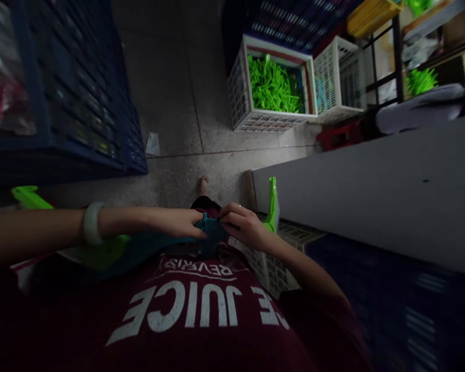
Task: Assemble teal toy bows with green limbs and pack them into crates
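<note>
The teal plastic part [208, 226] sits just off the near-left corner of the grey table [372, 191]; the left hand [174, 221] (a pale bangle [92, 222] on its wrist) pinches the part's left edge, fingers closed; the right hand [244, 225], curled narrow, grips its right edge, nearer the table; a green piece [273, 204] stands against the table's left edge; a white crate [238, 88] of green parts lies beyond the table.
</note>
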Motion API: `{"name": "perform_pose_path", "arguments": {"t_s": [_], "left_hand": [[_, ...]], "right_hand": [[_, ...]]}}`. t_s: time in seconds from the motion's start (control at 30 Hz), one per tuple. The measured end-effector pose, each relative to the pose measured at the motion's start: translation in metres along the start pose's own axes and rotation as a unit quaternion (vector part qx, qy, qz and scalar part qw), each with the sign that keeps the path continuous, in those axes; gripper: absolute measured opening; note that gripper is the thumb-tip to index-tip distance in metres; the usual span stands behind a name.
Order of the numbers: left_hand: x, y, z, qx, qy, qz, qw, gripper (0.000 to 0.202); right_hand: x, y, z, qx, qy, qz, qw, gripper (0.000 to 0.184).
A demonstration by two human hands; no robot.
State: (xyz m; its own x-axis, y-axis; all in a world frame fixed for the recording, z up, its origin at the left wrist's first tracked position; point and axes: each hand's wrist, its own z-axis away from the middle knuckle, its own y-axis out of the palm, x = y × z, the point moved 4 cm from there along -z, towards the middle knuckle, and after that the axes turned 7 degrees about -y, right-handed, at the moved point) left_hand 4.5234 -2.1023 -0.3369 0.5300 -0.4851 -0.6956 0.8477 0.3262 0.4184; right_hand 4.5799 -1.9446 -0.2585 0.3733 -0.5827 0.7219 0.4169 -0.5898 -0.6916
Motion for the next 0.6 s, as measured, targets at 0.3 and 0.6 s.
{"name": "perform_pose_path", "arguments": {"t_s": [0.3,0.6], "left_hand": [[-0.139,-0.123,-0.066,0.027,-0.021,-0.055,0.998,0.039],[-0.162,-0.139,-0.071,-0.102,-0.036,0.221,0.969,0.027]], "right_hand": [[-0.108,-0.158,-0.121,0.064,-0.064,0.101,0.991,0.036],[-0.141,-0.176,-0.157,-0.036,-0.039,0.195,0.979,0.015]]}}
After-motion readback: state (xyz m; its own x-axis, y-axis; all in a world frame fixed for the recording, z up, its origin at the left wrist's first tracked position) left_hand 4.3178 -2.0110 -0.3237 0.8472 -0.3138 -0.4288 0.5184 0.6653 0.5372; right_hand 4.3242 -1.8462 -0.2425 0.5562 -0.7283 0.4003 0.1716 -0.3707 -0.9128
